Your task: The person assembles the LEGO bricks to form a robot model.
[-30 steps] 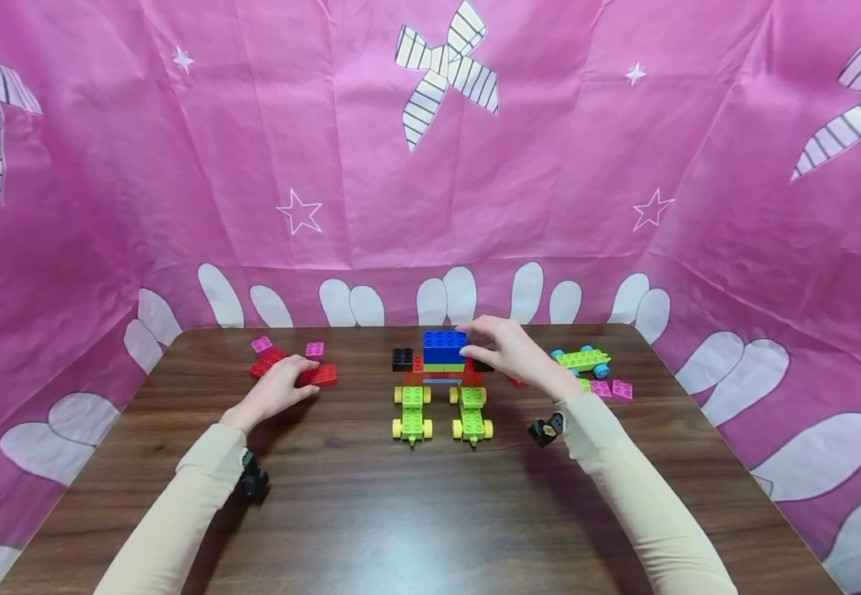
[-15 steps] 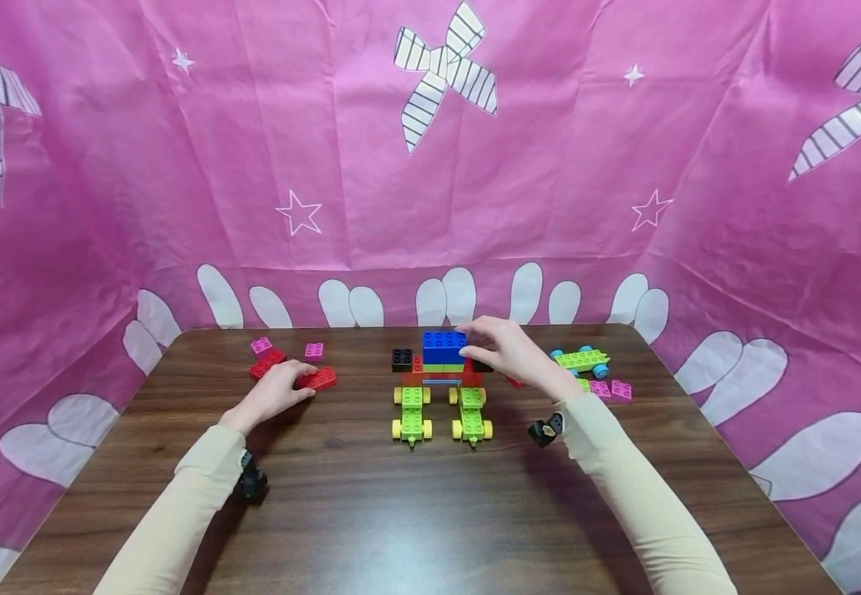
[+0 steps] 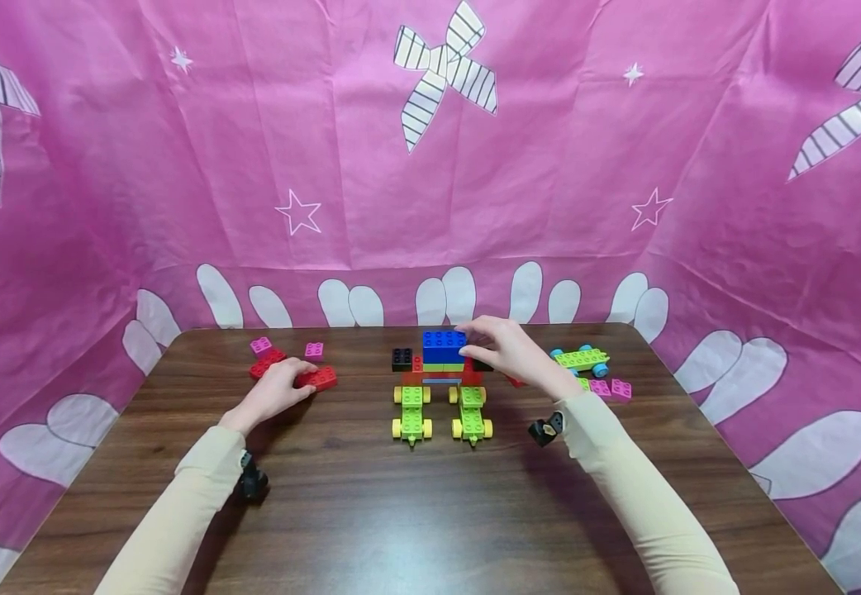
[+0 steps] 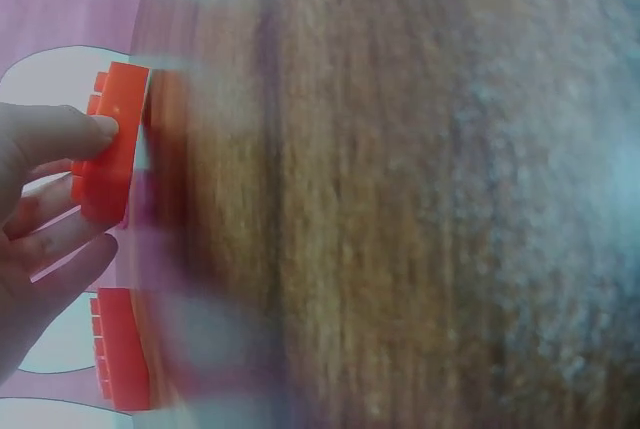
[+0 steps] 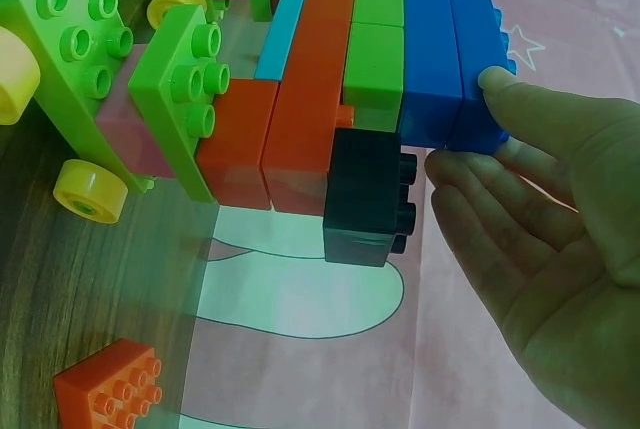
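At the left back of the table, my left hand [image 3: 278, 388] pinches a red building brick [image 3: 322, 379]; the left wrist view shows the thumb on the side of that red brick [image 4: 118, 169]. A second red brick [image 3: 267, 362] lies beside the fingers. My right hand [image 3: 505, 347] grips the upper blue brick [image 5: 477, 74] of a built structure at the middle. Below it come another blue brick [image 5: 430, 69], green bricks [image 5: 375, 79] and long red bricks [image 5: 305, 119]. Black bricks [image 3: 402, 359] sit at both ends. Two green wheeled bases [image 3: 411, 413] with yellow wheels carry it.
Pink bricks [image 3: 315, 349] lie behind the left hand, and more pink bricks [image 3: 620, 389] at the right. A green base with blue wheels [image 3: 581, 359] stands at the back right. One red brick [image 5: 110, 387] lies beside the structure. Pink cloth [image 3: 371, 231] surrounds the table.
The thumb of my left hand has closed in toward the red brick, which has turned slightly. My right hand stays at the blue brick, and the structure has not moved.
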A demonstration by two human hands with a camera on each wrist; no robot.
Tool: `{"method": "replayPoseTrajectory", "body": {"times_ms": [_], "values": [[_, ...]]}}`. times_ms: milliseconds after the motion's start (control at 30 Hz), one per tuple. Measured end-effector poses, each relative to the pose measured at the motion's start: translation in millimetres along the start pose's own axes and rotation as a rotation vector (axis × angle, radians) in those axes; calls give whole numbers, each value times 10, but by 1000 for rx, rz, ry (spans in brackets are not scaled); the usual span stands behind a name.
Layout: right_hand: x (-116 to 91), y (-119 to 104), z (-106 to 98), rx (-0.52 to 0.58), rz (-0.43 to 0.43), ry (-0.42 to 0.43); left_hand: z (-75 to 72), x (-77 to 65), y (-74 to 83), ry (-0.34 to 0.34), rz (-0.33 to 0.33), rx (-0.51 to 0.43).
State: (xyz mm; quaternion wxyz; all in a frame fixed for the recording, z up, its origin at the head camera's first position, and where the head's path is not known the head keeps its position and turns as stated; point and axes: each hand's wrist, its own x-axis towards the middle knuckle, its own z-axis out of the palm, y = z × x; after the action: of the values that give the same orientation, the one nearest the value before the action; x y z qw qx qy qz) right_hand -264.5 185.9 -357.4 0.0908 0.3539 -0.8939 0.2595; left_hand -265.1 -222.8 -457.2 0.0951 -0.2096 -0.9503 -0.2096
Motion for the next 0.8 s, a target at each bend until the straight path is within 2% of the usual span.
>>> {"method": "replayPoseTrajectory", "body": {"times_ms": [300, 533, 800], "values": [[13, -6, -6, 11, -1, -2, -108, -4, 95, 54, 7, -61], [6, -11, -4, 6, 4, -6, -248, 48, 254, 111, 45, -133], [0, 13, 12, 12, -2, 3, -398, 112, 444, 107, 33, -184]]}}
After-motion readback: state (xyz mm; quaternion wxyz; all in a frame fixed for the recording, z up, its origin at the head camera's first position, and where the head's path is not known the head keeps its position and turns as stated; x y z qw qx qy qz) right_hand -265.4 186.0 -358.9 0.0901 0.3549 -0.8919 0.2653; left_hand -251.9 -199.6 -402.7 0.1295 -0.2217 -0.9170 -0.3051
